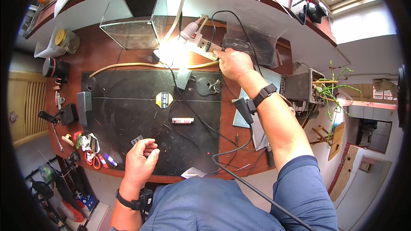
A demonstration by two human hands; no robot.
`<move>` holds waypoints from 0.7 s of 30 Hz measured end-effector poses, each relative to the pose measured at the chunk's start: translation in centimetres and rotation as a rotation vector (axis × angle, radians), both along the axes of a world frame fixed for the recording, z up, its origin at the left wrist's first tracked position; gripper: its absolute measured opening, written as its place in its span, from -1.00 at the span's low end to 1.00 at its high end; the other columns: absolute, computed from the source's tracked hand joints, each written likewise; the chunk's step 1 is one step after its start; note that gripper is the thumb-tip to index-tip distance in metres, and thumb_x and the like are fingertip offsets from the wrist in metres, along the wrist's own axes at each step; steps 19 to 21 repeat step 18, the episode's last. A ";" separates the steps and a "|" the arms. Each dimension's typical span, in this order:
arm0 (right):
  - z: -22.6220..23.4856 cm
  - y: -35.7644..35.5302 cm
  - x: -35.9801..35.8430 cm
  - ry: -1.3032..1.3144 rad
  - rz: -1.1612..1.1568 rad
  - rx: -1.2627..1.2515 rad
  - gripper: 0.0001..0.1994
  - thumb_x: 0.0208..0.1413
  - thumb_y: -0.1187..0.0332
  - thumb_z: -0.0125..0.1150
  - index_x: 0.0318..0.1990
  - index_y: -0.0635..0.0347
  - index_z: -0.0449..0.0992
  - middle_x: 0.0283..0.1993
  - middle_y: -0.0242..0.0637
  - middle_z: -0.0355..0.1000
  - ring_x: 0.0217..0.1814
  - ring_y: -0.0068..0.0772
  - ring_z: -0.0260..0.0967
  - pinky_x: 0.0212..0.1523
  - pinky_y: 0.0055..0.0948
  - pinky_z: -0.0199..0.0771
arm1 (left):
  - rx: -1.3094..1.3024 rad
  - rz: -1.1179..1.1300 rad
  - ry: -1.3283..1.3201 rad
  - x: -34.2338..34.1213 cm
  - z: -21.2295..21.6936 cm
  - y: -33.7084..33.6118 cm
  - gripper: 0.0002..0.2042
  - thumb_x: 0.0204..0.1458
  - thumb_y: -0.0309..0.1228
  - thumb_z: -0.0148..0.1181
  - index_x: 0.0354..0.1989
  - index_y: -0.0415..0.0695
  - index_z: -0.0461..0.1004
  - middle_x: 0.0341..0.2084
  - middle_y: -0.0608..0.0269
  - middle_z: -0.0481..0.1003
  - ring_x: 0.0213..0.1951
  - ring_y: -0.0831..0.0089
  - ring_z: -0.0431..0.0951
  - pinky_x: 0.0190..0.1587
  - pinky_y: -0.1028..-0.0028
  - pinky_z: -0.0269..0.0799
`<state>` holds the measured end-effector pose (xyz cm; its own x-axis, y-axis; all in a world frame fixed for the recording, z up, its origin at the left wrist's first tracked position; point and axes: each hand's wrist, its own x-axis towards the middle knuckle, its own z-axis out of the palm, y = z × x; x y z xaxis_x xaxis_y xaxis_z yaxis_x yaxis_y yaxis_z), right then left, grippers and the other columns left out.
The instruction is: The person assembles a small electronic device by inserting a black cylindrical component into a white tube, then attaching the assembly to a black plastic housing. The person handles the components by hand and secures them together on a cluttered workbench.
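My right hand [236,65] reaches to the back of the desk, its fingers closed on the right end of a white power strip [209,50]. Plugs sit in the strip, and a glaring lamp [173,53] hides its left part. Near the front edge my left hand [143,159] hovers or rests with loosely curled fingers, the thumb apart from them; I see nothing held. A small dark, see-through piece [136,140] lies right beside its fingers. Between the hands are a white-and-red tube [183,120] and a yellow round tape measure [164,100] on the black mat [124,115].
Black cables [201,122] cross the mat, and one runs up to my right wrist. A clear glass tank [132,32] stands behind. Orange-handled scissors [96,161] and small tools lie at left. A grey planter [299,86] is on the right.
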<state>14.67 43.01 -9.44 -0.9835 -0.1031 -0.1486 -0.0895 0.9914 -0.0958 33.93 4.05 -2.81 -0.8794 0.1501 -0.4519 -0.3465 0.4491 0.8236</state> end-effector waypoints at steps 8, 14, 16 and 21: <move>0.8 -1.0 -0.2 -0.136 -0.027 0.037 -0.59 0.36 0.25 -0.01 0.29 -0.30 0.57 0.09 -0.18 0.58 0.06 -0.03 0.62 0.06 -0.08 0.62 | -0.003 0.023 0.007 0.5 -0.4 -0.5 -0.70 0.15 -0.60 0.35 0.07 -0.28 0.56 -0.17 0.16 0.65 -0.18 0.49 0.67 -0.06 0.47 0.62; 1.2 -1.2 -0.2 -0.152 -0.040 0.045 -0.59 0.35 0.23 0.01 0.29 -0.31 0.58 0.07 -0.19 0.59 0.04 0.00 0.62 0.06 -0.08 0.62 | -0.016 0.008 0.018 0.1 0.0 -0.5 -0.69 0.16 -0.57 0.35 0.08 -0.28 0.55 -0.16 0.13 0.66 -0.17 0.45 0.69 -0.05 0.46 0.64; 1.3 -1.1 -0.2 -0.168 -0.056 0.015 -0.59 0.36 0.22 0.01 0.30 -0.31 0.57 0.07 -0.19 0.59 0.05 -0.01 0.61 0.07 -0.08 0.62 | -0.022 -0.002 0.024 -0.2 0.1 -0.5 -0.69 0.16 -0.56 0.35 0.09 -0.28 0.56 -0.15 0.12 0.66 -0.16 0.43 0.70 -0.05 0.44 0.64; 1.6 -1.2 -0.2 -0.201 -0.046 0.008 -0.56 0.36 0.21 0.04 0.35 -0.36 0.52 0.08 -0.19 0.59 0.06 0.00 0.62 0.07 -0.06 0.63 | -0.027 -0.004 0.029 -0.4 0.0 -0.5 -0.67 0.17 -0.54 0.35 0.10 -0.28 0.56 -0.14 0.11 0.66 -0.16 0.39 0.71 -0.03 0.42 0.65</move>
